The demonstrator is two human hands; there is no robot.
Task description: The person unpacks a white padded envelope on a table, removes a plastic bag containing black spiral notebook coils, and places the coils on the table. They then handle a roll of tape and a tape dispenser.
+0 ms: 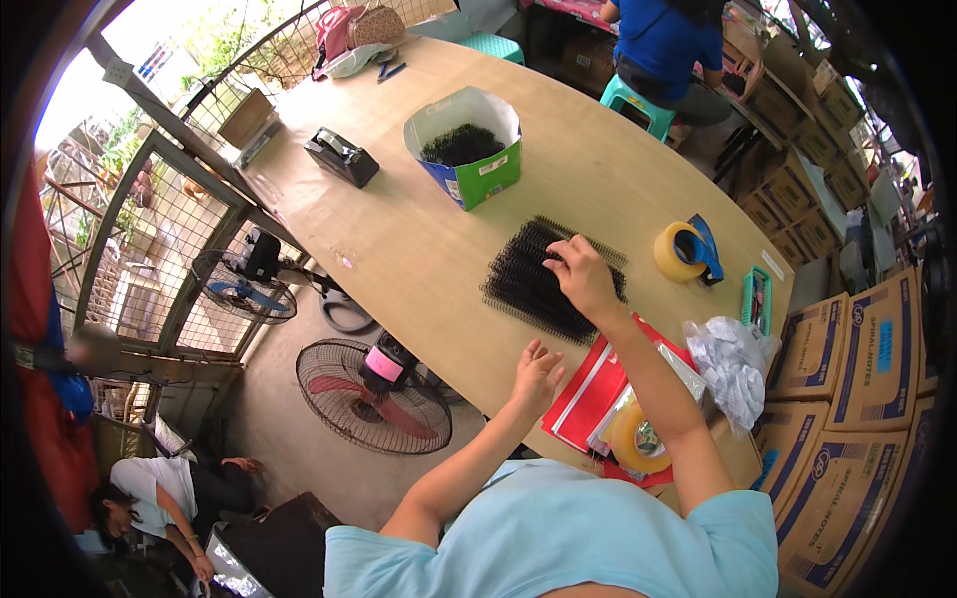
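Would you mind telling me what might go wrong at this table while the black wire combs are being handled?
1. The right hand presses on the pile of black wire combs; their thin teeth may snag together, so several could lift at once.
2. The red folders and the yellow tape roll sit at the table edge by the left hand; a nudge might push them off.
3. The floor fan stands below that edge, where dropped things could land.

Flat row of black wire binding spirals (533, 284): many thin coils laid side by side, forming rough rectangle, lying slantwise on tan wooden tabletop near its middle. Coil ends ragged along edges. Far right part covered by fingers resting on top.
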